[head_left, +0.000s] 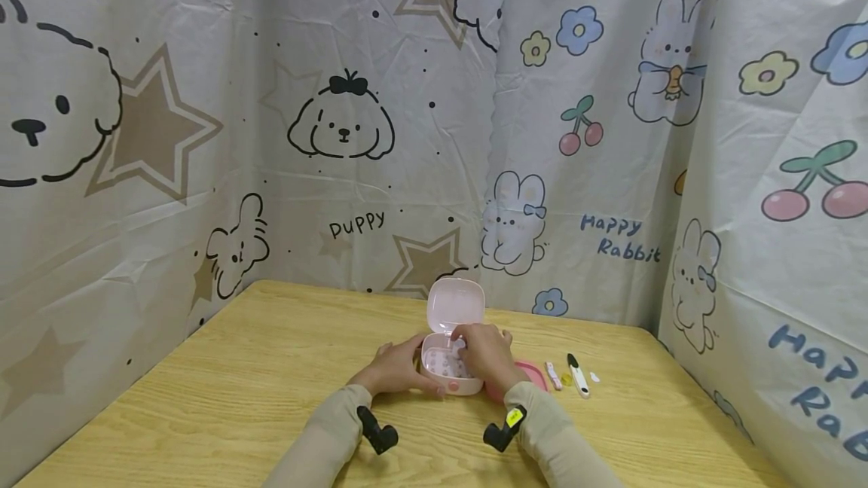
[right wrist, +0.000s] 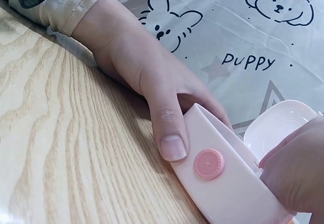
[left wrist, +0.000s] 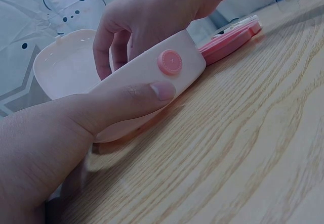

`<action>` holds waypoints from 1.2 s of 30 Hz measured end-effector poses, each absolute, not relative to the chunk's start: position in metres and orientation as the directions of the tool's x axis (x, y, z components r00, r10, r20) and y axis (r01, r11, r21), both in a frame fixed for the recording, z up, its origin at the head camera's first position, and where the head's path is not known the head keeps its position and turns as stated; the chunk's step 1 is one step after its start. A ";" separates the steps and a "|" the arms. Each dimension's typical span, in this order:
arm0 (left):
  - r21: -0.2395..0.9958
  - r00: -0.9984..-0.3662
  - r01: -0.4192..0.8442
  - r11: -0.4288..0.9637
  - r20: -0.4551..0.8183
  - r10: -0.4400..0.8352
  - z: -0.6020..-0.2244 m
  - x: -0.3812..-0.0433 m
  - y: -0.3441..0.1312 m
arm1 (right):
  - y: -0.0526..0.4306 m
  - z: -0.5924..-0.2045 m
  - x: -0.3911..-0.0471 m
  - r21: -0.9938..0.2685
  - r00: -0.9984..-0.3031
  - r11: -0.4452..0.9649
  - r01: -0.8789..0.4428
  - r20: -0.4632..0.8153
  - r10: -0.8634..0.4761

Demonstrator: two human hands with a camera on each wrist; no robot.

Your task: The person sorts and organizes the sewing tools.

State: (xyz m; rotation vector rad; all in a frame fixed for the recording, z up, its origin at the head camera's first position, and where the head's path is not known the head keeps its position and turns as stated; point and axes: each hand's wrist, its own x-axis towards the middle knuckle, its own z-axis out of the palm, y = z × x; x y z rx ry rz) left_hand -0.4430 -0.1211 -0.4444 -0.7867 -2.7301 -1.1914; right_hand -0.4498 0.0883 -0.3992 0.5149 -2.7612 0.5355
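A small pale pink box [head_left: 453,385] stands on the table with its hinged lid [head_left: 456,306] raised at the back. A round pink button [left wrist: 169,62] sits on its front, and the inside bottom shows a small dotted pattern. My left hand [head_left: 396,367] grips the box's left side, thumb [right wrist: 172,148] along the front wall and the other fingers behind. Over the right part of the box my right hand [head_left: 487,353] reaches in, fingers bent down past the rim. Its fingertips are hidden inside, so I cannot tell whether they pinch anything.
Right of the box lies a deeper pink tray-like piece [head_left: 536,373], partly under the right forearm. Further right are a small pink-and-white strip [head_left: 553,376], a yellow bit [head_left: 566,379], a white tool with a black end [head_left: 579,376] and a white scrap [head_left: 594,376]. Printed curtains surround the table [head_left: 271,367].
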 end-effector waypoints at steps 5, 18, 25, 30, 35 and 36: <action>0.667 -0.868 0.475 0.574 0.248 0.430 -0.443 -0.442 -0.121 | 0.088 -0.400 -0.451 -0.313 -0.898 0.866 -0.389 0.338 -0.281; 0.665 -0.865 0.481 0.571 0.254 0.433 -0.444 -0.442 -0.122 | 0.088 -0.401 -0.451 -0.294 -0.893 0.870 -0.395 0.343 -0.290; 0.669 -0.862 0.485 0.563 0.260 0.435 -0.444 -0.443 -0.122 | 0.089 -0.400 -0.451 -0.297 -0.897 0.871 -0.392 0.335 -0.290; 0.673 -0.867 0.478 0.565 0.258 0.427 -0.444 -0.443 -0.122 | 0.089 -0.400 -0.451 -0.277 -0.892 0.873 -0.402 0.335 -0.304; 0.663 -0.877 0.465 0.586 0.251 0.410 -0.443 -0.442 -0.122 | 0.090 -0.400 -0.451 -0.284 -0.892 0.869 -0.406 0.328 -0.310; 0.662 -0.878 0.463 0.589 0.249 0.409 -0.443 -0.442 -0.121 | 0.090 -0.399 -0.450 -0.285 -0.892 0.868 -0.407 0.327 -0.311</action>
